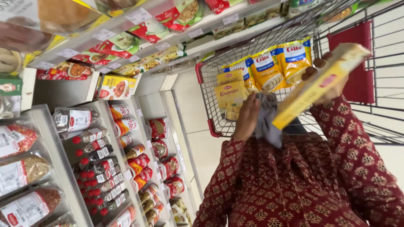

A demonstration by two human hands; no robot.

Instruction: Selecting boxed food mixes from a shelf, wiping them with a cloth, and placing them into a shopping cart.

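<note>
Your right hand [327, 80] grips a long yellow box [320, 86], fingers wrapped around its upper end; its long axis tilts from lower left to upper right. Your left hand [248, 115] is closed on a grey cloth [266, 122] touching the box's lower end. Beyond, in the wire cart [219, 92], stand yellow-and-blue pouches [280, 63] and yellow cartons [230, 94]. Left, shelves [69, 168] carry red-capped bottles [97, 168] and red-labelled packets [141, 164].

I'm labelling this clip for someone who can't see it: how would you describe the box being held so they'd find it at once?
Start at the wire shopping trolley on the right of the aisle. Just in front of it the right hand grips a long, flat yellow box, while the left hand presses a grey cloth against its lower end. Unlike the yellow packets in the trolley, it is raised and tilted.
</note>
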